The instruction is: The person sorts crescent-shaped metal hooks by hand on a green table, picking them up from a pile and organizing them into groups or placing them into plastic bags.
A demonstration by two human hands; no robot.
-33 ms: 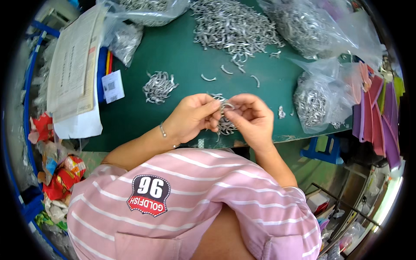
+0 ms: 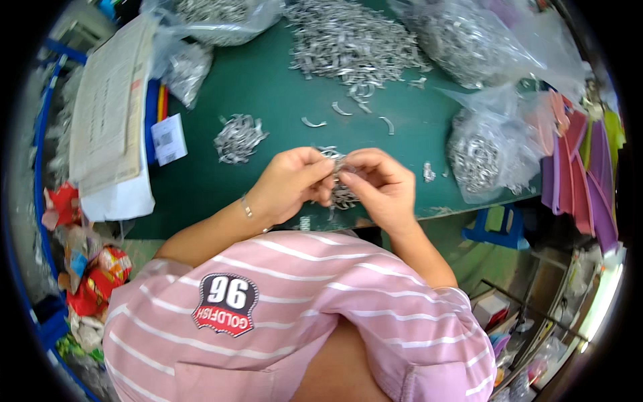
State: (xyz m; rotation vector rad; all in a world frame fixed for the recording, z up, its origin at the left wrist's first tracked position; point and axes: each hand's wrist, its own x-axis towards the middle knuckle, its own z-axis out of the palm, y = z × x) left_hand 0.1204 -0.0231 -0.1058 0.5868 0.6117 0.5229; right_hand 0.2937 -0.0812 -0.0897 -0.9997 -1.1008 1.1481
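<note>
My left hand [image 2: 291, 184] and my right hand [image 2: 382, 187] meet over the near edge of a green table, fingertips almost touching. Between their pinched fingers is a small curved silver metal piece [image 2: 339, 163], mostly hidden by the fingers. Below them lies a little heap of similar pieces [image 2: 344, 198], partly covered by my hands. A separate small pile of curved pieces [image 2: 240, 139] sits to the left. Farther back spreads a large heap [image 2: 351, 43], with a few loose curved pieces [image 2: 313, 123] in front of it.
Clear plastic bags of metal pieces stand at the right [image 2: 479, 161], back right [image 2: 462, 40] and back left [image 2: 224, 20]. Papers [image 2: 110, 114] lean at the left edge. Pink and purple strips [image 2: 569, 167] hang at the right, near a blue stool [image 2: 497, 228] below the table.
My right fingers have closed in toward my left fingertips, and less of the curved piece shows. The whole view has shifted slightly; the piles look the same.
</note>
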